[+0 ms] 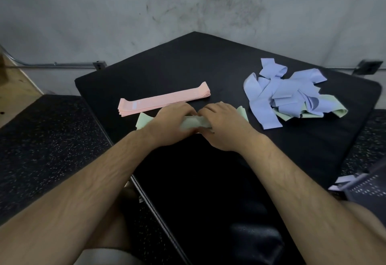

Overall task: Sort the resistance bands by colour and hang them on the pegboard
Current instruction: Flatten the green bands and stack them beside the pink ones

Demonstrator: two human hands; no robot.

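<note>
Both my hands are on the green bands (144,120) at the near middle of the tabletop (188,62). Left hand (173,122) and right hand (223,124) have fingers curled down, pinching the stack at its centre, ends sticking out either side. Bands look thin, soft and floppy, probably light and slippery in layers, so I'd grip mid-stack or through the loop ends. Just beyond is a neat pink stack (165,99). Far right is a tangled blue pile (282,93) with more green underneath.
</note>
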